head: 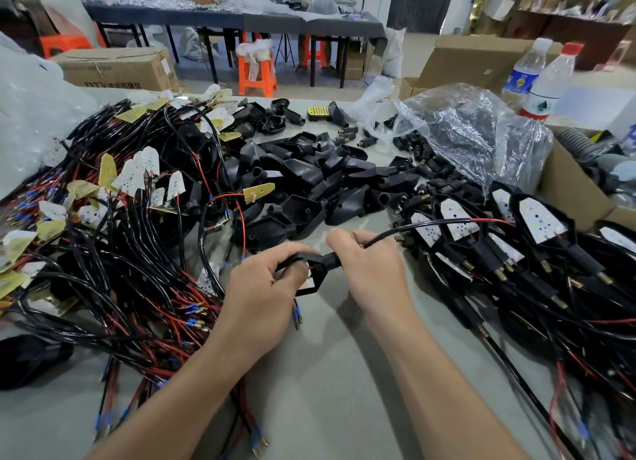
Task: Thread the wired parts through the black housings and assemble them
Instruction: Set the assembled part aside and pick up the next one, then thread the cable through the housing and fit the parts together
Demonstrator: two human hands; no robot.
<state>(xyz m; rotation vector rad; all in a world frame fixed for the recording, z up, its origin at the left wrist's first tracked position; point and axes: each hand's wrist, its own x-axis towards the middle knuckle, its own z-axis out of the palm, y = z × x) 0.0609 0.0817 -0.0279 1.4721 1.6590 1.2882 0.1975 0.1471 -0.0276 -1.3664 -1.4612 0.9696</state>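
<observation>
Left grip (pixel 261 284) is clenched round the wide end of one black housing (pixel 318 265), thumb over its open face. Right grip (pixel 370 273) pinches the housing's narrow neck plus the black cable (pixel 395 234) that exits there and runs off up-right. A white LED board (pixel 308 282) shows inside the housing mouth, under the left thumb; can't tell if it's fully seated. Two blue-sleeved terminals (pixel 296 313) show just below the left grip, over the tabletop (pixel 327 373).

My read: this unit is threaded, and seating the board is what's left on it.

- Right of the grips: heap of finished units (pixel 516 246), boards in housings, brass-tipped stems on.
- Just beyond the grips: pile of empty housings (pixel 309 180).
- Left of the grips: big tangle of unthreaded wired boards (pixel 120 235).
- Far beyond, to the right: clear bag (pixel 464 132) with small black stem parts around it.

Progress guess: under half, since the left tangle looks bigger than the done heap.
</observation>
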